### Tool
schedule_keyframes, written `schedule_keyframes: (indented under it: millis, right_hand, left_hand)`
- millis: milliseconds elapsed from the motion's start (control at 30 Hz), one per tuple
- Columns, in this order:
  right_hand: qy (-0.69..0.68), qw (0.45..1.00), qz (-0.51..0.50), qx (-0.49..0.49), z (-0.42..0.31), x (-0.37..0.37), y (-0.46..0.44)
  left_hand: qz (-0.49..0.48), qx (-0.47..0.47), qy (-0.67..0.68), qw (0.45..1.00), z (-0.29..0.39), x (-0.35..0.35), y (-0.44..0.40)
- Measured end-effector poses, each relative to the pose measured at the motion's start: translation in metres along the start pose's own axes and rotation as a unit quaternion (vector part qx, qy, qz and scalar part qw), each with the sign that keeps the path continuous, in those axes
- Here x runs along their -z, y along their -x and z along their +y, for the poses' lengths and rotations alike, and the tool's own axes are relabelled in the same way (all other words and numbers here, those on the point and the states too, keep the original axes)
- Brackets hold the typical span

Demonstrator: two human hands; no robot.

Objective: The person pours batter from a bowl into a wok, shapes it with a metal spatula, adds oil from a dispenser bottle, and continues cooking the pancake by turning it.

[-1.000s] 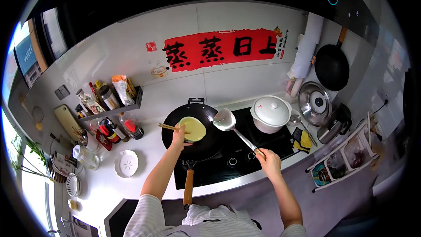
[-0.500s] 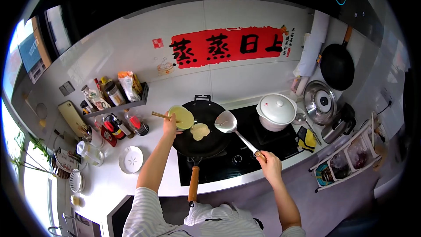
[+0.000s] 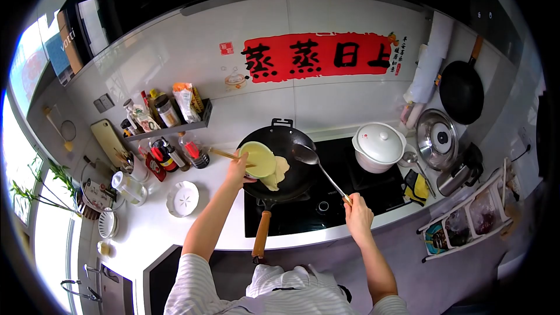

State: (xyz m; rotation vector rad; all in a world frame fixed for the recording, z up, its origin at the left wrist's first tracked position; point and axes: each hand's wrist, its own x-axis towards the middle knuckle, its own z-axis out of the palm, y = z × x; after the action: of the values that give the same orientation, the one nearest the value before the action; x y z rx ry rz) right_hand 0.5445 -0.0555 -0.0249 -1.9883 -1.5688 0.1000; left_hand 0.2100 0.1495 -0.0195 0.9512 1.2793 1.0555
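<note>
My left hand (image 3: 237, 170) grips a pale yellow-green bowl (image 3: 261, 154) by its side, tilted over the left part of a black wok (image 3: 294, 184). Wooden chopsticks (image 3: 223, 153) are held in the same hand, sticking out to the left and crossing into the bowl. Pale yellow batter (image 3: 279, 176) lies in the wok beside and partly behind the bowl. My right hand (image 3: 358, 217) is closed around the handle of a metal wok spatula (image 3: 330, 180), whose head hangs over the wok's right side. The wok's wooden handle (image 3: 262, 234) points toward me.
A white lidded pot (image 3: 379, 147) stands on the black cooktop (image 3: 318, 213), right of the wok. Left are a scalloped white dish (image 3: 182, 199), several bottles (image 3: 192, 150) and a loaded wall shelf (image 3: 175, 130). A yellow-black cloth (image 3: 416, 188) lies at right, near a steel lid (image 3: 437, 140).
The bowl has moved rightward over the wok and tipped further, and the batter patch looks larger. The spatula head has turned and sits slightly higher. The camera view has shifted a little.
</note>
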Motion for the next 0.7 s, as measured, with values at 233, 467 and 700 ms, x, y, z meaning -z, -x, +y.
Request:
schedule_keyframes:
  millis: [233, 467, 700]
  right_hand:
    - [-0.039, 0.999, 0.016, 0.017, 0.012, 0.003, 0.025]
    - [-0.132, 0.989, -0.053, -0.036, 0.014, -0.007, 0.049]
    - [-0.207, 0.977, -0.042, -0.020, 0.004, -0.021, 0.057]
  left_hand:
    - [0.020, 0.007, 0.025, 0.999, 0.007, -0.031, -0.009]
    - [0.000, 0.065, 0.132, 0.989, -0.002, -0.034, -0.026]
    - [0.024, 0.081, 0.191, 0.978, -0.003, -0.044, -0.026]
